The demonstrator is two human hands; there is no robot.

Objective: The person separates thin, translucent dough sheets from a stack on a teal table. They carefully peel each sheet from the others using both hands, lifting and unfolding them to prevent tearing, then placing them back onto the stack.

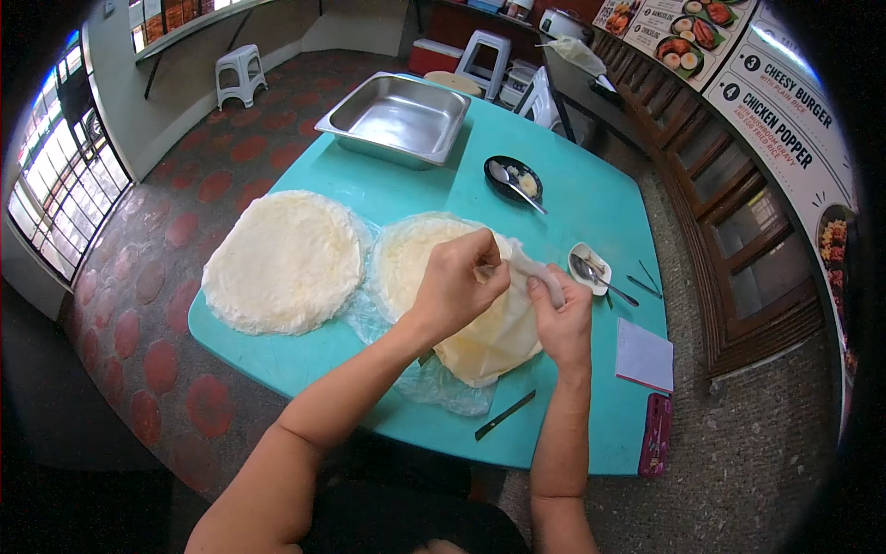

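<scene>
My left hand (pixel 465 280) and my right hand (pixel 562 311) pinch the edge of a thin, pale wrapper sheet (pixel 529 270), raised over the right-hand stack. That stack of round wrappers (pixel 484 346) rests on clear plastic (pixel 450 391); its front part looks yellower and creased. To its left lies another round stack of whitish wrappers (pixel 284 263). A small dark-handled knife (pixel 505 415) lies on the turquoise table (pixel 408 190) near its front edge. My left forearm passes over part of the plastic, and my hands hide part of the right-hand stack.
Toward the far side stands a deep steel pan (pixel 398 121). A black bowl with a spoon (pixel 513 180) and a white dish with a spoon (pixel 590 269) sit to the right. A notepad (pixel 644 355) and a purple case (pixel 655 435) lie along the right edge. Plastic stools (pixel 240 73) stand beyond.
</scene>
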